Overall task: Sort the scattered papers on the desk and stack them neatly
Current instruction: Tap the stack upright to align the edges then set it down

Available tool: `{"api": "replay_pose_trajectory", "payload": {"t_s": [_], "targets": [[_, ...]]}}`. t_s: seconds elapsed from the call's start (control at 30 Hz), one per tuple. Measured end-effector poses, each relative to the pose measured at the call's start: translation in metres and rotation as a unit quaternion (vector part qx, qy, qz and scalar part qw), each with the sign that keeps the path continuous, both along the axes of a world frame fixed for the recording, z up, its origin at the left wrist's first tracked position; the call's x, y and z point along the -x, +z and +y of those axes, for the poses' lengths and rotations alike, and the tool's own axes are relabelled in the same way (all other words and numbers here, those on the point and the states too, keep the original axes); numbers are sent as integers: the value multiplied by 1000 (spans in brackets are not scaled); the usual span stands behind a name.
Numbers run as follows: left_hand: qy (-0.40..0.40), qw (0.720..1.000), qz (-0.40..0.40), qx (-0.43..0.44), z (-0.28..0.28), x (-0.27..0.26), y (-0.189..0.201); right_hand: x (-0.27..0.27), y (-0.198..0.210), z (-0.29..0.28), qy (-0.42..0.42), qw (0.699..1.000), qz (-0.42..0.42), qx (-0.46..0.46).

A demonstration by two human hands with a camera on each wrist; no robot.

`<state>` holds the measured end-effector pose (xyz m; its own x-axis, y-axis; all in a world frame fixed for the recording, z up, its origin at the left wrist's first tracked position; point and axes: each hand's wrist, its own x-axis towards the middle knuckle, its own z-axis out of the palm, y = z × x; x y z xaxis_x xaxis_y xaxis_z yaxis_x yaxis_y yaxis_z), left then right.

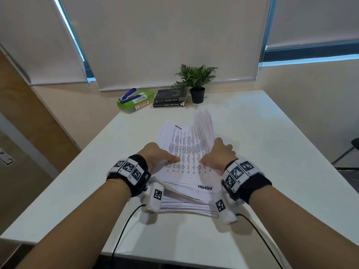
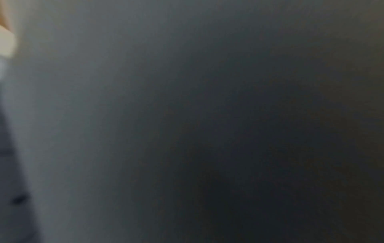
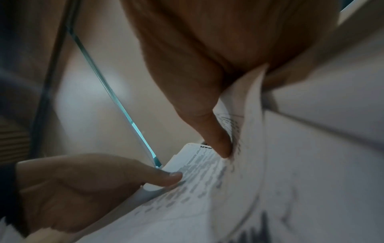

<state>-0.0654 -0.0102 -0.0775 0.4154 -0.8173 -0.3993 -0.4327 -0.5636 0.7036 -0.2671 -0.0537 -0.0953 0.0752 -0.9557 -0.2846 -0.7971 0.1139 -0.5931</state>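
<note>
Fingers of both hands are clamped on the thick stack of white printed papers, left hand and right hand gripping opposite side edges with thumbs on the top sheet. That stack sits mid-way across the white worktop, its far end lifted and blurry. Lots of bare room to the right and near edge. One lower sheet reads "ADMIN". Along the far edge: a green box labelled "LARGE" twice, a blue stapler on it, two dark books, and a small potted fern.
</note>
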Motion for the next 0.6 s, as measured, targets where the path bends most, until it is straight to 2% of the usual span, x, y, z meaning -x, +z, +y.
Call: {"api": "replay_pose_trajectory", "payload": {"t_s": [0.07,0.13,0.27,0.37,0.5,0.6], "targets": [[18,999,38,25,12,12,17,-6,-1,1,20,999,-36,5],[38,997,64,26,7,-4,4,-6,-4,2,23,996,-81,15],[35,988,146,-42,-9,-39,-22,-2,-13,8,-6,992,-121,38],[12,977,201,-64,-13,-53,-35,1,-16,8,1,976,-212,57],[3,979,201,26,2,-56,-30,8,-9,6,-12,930,-361,59],[-21,961,245,126,7,-63,-26,15,11,4,20,891,-446,80]]}}
